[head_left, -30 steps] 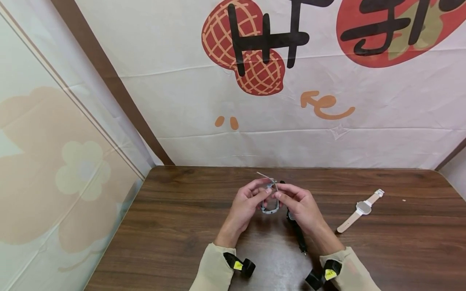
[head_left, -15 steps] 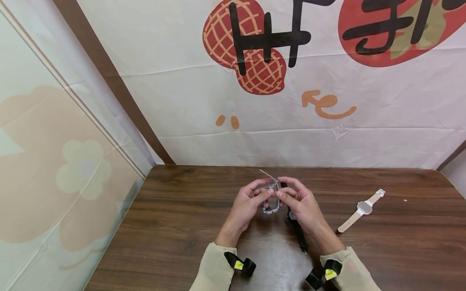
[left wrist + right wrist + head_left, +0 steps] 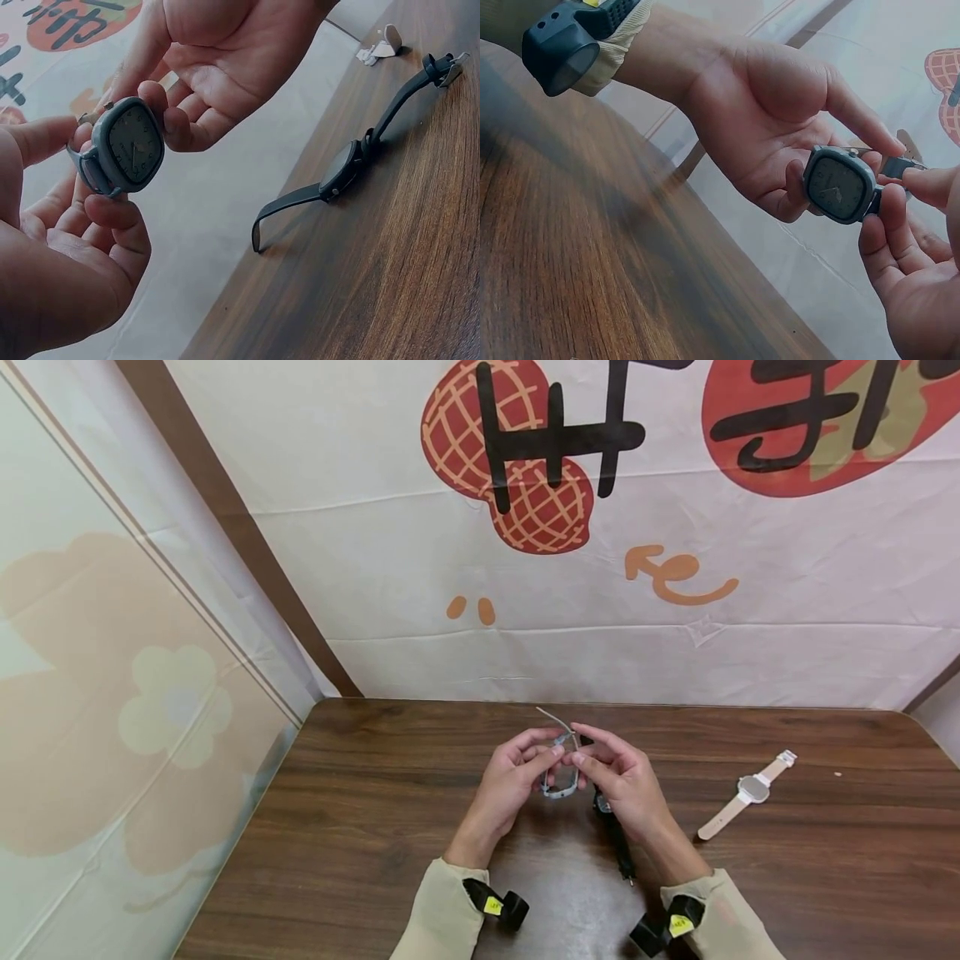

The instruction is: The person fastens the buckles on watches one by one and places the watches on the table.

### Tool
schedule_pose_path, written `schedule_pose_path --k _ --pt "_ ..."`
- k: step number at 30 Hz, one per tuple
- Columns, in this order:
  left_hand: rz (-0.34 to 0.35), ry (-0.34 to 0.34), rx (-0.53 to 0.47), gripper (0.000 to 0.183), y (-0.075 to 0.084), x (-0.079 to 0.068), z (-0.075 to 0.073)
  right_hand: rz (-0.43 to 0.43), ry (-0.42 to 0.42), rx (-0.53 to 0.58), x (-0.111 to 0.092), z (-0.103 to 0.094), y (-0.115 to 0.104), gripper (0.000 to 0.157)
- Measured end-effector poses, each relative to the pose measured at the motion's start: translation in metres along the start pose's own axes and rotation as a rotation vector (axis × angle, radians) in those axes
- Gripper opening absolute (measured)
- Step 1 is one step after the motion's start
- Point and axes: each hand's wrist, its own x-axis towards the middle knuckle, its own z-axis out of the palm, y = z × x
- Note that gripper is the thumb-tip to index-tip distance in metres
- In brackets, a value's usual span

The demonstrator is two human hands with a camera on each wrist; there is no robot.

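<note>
A grey-blue wristwatch [image 3: 560,792] with a rounded-square case is held up between both hands, its strap looped. The loose strap end [image 3: 551,717] sticks up past the fingers in the head view. My left hand [image 3: 504,787] pinches the watch and strap from the left. From the other side, the fingers and thumb of my right hand [image 3: 628,783] pinch the strap close to the left fingertips. In the left wrist view the watch face [image 3: 136,145] is plainly seen. Fingers partly cover the buckle area, so its fastening cannot be made out.
Beneath and beside the right hand lies a black wristwatch [image 3: 618,843] on the brown wooden table [image 3: 360,827]. Further right is a wristwatch with a pale strap [image 3: 752,789]. A small white speck [image 3: 837,774] lies beyond it. A printed cloth [image 3: 390,568] hangs behind the table.
The loose strap end has tilted slightly steeper and moved a little up and right. Both hands keep their pinch, with small finger shifts. The other watches lie as before.
</note>
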Motion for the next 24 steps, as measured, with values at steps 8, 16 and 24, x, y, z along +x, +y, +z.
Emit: schedule_pose_path --k 8,16,24 --pt "-0.009 0.017 -0.008 0.028 0.0009 -0.0008 0.0013 -0.006 0.002 0.026 0.0001 0.0003 0.0012 0.038" --pt "-0.035 0.022 -0.001 0.027 0.0006 -0.0003 0.0015 -0.017 -0.006 0.048 0.0000 -0.0010 0.0034 0.036" --pt "-0.055 0.017 0.004 0.027 0.0013 -0.0003 0.0022 -0.044 -0.027 0.018 0.0007 -0.0017 0.0043 0.040"
